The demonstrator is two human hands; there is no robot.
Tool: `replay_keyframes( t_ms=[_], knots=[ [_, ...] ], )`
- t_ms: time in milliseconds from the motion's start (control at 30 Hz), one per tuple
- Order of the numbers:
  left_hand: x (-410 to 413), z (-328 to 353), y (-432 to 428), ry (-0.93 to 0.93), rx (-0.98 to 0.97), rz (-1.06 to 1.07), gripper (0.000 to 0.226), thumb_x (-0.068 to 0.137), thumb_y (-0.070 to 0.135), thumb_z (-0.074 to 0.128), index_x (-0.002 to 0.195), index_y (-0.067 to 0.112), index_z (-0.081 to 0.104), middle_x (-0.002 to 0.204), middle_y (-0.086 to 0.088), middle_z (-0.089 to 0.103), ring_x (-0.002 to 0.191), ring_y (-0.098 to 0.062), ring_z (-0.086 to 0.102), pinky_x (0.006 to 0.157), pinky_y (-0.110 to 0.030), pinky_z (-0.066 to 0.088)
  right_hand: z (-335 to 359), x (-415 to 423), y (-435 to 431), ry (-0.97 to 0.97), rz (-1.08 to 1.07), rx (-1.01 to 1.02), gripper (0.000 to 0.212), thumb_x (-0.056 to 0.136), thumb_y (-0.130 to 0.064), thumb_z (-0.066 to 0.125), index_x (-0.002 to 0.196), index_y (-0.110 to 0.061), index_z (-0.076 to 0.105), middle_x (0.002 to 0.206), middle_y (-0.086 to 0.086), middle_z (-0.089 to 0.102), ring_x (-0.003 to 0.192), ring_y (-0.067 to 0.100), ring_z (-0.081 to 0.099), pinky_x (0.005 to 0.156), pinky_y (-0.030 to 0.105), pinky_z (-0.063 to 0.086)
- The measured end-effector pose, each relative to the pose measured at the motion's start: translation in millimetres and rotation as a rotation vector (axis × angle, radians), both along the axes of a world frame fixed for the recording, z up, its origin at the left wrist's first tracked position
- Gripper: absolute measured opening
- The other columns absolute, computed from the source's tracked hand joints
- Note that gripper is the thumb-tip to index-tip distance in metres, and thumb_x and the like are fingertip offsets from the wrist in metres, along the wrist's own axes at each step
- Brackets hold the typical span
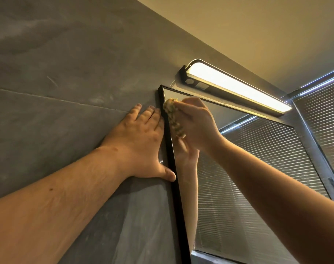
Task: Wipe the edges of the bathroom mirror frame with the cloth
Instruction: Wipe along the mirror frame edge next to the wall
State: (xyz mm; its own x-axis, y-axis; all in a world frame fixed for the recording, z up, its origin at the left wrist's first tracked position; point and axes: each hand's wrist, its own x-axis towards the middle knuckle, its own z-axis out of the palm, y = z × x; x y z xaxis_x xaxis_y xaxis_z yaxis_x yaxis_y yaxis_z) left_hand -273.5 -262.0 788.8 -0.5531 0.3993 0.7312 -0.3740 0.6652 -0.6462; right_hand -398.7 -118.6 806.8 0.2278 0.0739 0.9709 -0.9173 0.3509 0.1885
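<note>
Right hand (195,122): grip clenched round cloth (173,119), pressing it on frame (173,174) near the 11 o'clock corner.
Left hand (143,147): grip released, flat on wall (67,73), thumb touching frame.
Lamp (236,88): lit, above mirror (248,168).

From my seat I can read no text, label, brand, number or sign anywhere in this view.
</note>
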Motion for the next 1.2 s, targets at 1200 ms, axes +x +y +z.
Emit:
replay_keyframes(
  t_ms=[1200],
  knots=[
    [13,-119,6,-0.185,0.075,0.061,0.132,0.064,0.094,0.031,0.153,0.005,-0.007,0.161,-0.016,-0.016,0.148,-0.028,-0.021,0.116,-0.057,-0.01,-227,9,4,-0.062,0.0,-0.013,0.026,0.093,-0.021,0.059,0.118,-0.019,0.066,0.114,0.006,0.061,0.1,0.024,0.059,0.082,0.048,0.051]
  ],
)
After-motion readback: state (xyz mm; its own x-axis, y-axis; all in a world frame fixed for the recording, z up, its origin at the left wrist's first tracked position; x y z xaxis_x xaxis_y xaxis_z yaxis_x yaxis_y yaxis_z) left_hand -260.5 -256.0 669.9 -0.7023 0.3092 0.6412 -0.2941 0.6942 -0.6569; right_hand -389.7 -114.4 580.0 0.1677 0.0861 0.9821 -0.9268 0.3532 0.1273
